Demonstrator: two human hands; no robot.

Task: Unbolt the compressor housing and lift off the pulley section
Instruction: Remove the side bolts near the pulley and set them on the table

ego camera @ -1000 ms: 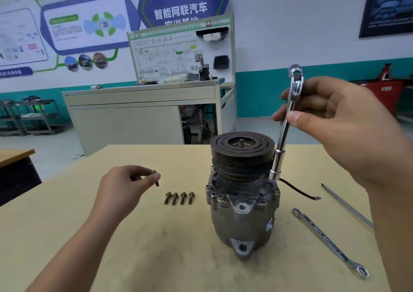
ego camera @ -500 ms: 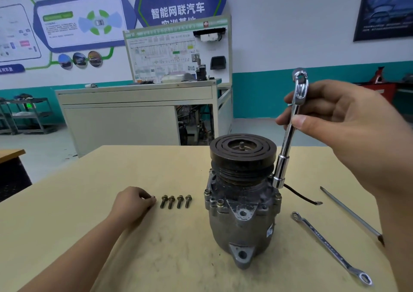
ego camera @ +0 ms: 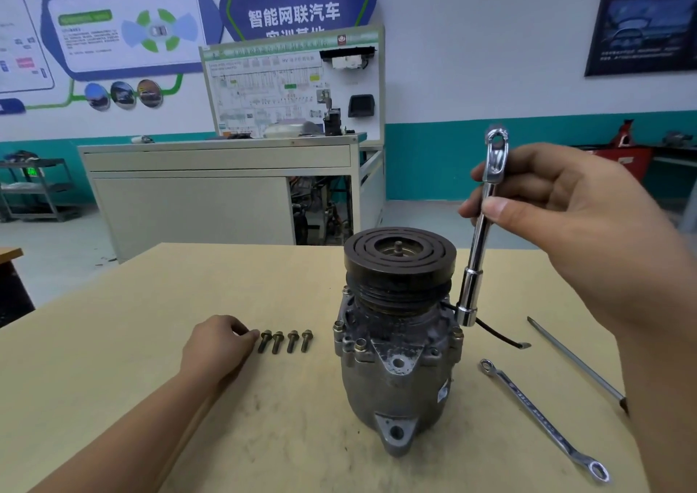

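With the right hand gripping the socket driver tilted beside the compressor and the left hand closed, contents unclear, left of it, the socket may slip and round a bolt head.

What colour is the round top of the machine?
Dark grey-black pulley, with ring grooves; head view.

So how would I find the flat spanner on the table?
Start at the grey compressor standing on the tan table. Look to its right, nearer the front edge: the spanner lies flat there, ring-ended at both ends, unlike the thin plain rod behind it.
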